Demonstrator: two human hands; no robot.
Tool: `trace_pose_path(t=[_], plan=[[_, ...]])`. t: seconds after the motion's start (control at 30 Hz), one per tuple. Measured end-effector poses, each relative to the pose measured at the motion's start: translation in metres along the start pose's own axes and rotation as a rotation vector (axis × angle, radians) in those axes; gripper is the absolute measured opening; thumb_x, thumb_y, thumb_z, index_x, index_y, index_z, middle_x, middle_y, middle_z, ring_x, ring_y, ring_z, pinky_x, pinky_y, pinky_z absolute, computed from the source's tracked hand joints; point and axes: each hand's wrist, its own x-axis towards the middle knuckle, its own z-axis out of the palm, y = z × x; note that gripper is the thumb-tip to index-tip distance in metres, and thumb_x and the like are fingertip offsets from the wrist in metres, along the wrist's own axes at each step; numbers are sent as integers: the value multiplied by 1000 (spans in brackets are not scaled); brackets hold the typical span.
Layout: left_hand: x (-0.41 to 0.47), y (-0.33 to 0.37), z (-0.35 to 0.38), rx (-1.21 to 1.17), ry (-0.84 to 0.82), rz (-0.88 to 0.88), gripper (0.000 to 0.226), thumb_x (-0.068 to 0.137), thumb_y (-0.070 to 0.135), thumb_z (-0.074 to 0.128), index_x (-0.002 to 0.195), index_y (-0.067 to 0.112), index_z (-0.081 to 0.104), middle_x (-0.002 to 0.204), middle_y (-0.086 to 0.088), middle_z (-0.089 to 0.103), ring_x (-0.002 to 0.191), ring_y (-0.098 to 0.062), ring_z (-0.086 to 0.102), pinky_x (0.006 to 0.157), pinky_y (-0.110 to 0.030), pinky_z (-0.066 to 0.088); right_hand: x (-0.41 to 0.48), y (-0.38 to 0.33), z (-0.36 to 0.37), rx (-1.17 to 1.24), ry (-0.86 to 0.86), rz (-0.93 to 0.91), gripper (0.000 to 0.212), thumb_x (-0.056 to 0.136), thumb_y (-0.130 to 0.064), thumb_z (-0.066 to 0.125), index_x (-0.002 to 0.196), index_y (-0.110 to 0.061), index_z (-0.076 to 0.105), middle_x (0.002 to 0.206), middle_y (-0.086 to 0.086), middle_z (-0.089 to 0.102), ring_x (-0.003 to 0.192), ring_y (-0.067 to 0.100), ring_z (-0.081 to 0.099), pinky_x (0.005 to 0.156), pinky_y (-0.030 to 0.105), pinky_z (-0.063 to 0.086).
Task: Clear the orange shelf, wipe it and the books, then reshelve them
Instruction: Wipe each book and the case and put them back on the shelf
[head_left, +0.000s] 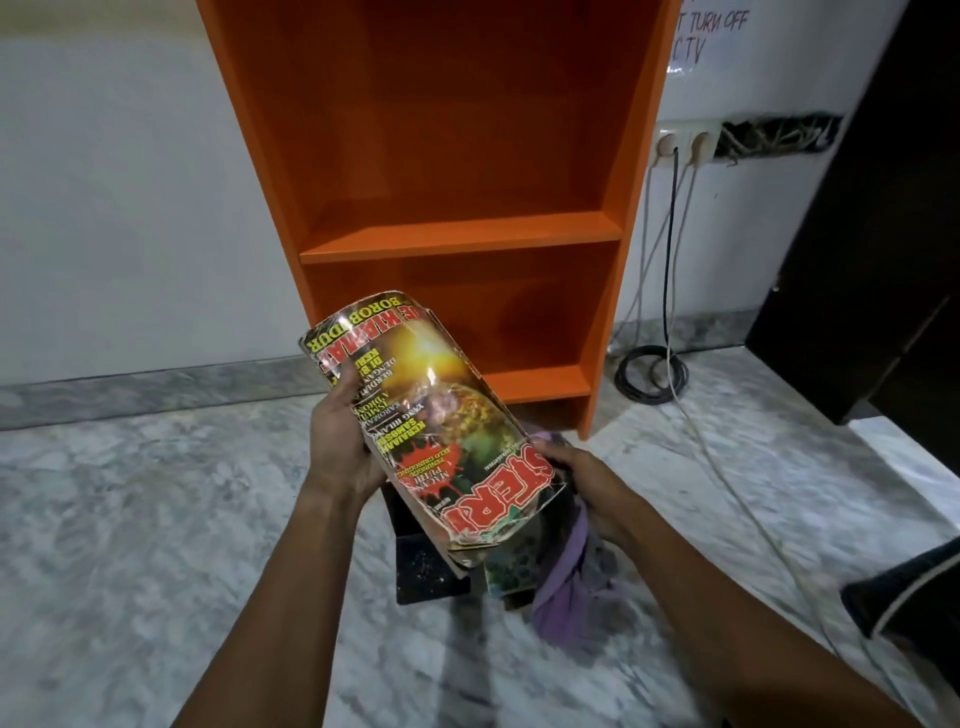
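The orange shelf (457, 228) stands against the white wall, and both visible compartments hold nothing. In front of it I hold a worn, glossy magazine (431, 415) with a torn cover and red lettering. My left hand (337, 441) grips its left edge, thumb on the cover. My right hand (582, 483) grips a purple cloth (566, 587) and touches the magazine's lower right corner. Under the magazine a dark book (426, 566) and a green-covered one (511, 569) lie on the floor.
The floor (156, 545) is grey marble. Wall sockets (685, 145) right of the shelf feed cables that trail down to a black coil (652, 374) and across the floor. A dark cabinet (872, 260) stands at the right. A dark object (909, 587) sits at the lower right.
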Motion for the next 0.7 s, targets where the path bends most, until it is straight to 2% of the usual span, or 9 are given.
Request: trace_pose_path(t=[0.13,0.2,0.27,0.3,0.33,0.43,0.5,0.6,0.7], plan=[[3,7,-8,161,25,-13,42,105,41,41,126,11,63,116,-15,74,104,-36,72,86,-54,59,-6,-20,-3,76,9,-105,49,77,-16,80,122,-6,62,104,21,73,85,32,72,101,56,50],[10,-1,-14,392,195,-21,32,101,36,54,119,13,66,105,-11,76,96,-33,73,75,-42,60,-9,-35,-2,68,81,-200,40,83,-15,75,120,-11,61,97,16,75,78,28,73,82,45,59],[13,-19,-16,640,407,3,23,92,32,67,109,16,67,104,-7,73,96,-31,69,75,-35,51,-12,-46,4,-12,157,-315,12,89,-11,71,100,-12,66,86,13,74,74,28,71,76,38,56],[15,-31,-16,731,438,40,27,90,35,70,111,17,65,110,-5,70,99,-28,66,79,-35,49,-17,-49,10,-134,195,-385,5,90,-9,71,89,-13,68,80,11,73,74,27,68,75,37,53],[13,-41,-10,800,407,78,38,90,41,70,119,18,62,120,-2,67,107,-25,62,86,-36,47,-23,-51,17,-289,213,-472,14,90,-7,71,80,-15,69,73,6,71,71,23,66,72,34,51],[7,-60,22,676,167,-119,78,81,73,63,135,17,57,134,-1,60,118,-22,58,97,-43,47,-39,-37,48,-677,139,-657,35,88,1,70,64,-24,65,57,-11,62,51,0,53,55,20,43],[6,-61,34,346,112,-240,78,82,70,63,128,8,62,113,-14,69,98,-30,67,79,-43,58,-45,-18,65,-884,102,-733,10,87,-17,66,87,-23,73,80,-11,69,66,2,60,61,25,48],[8,-57,26,210,219,-226,57,96,51,57,113,-3,63,85,-17,70,80,-32,68,76,-44,58,-48,1,73,-1111,76,-861,43,81,-34,48,119,-29,69,109,-4,62,101,18,55,84,41,49],[2,-55,22,205,168,-237,54,102,48,48,115,-2,65,99,-22,74,91,-34,72,78,-43,57,-45,1,76,-1154,132,-824,50,92,-42,40,138,-36,57,139,0,53,134,22,39,114,49,31]])
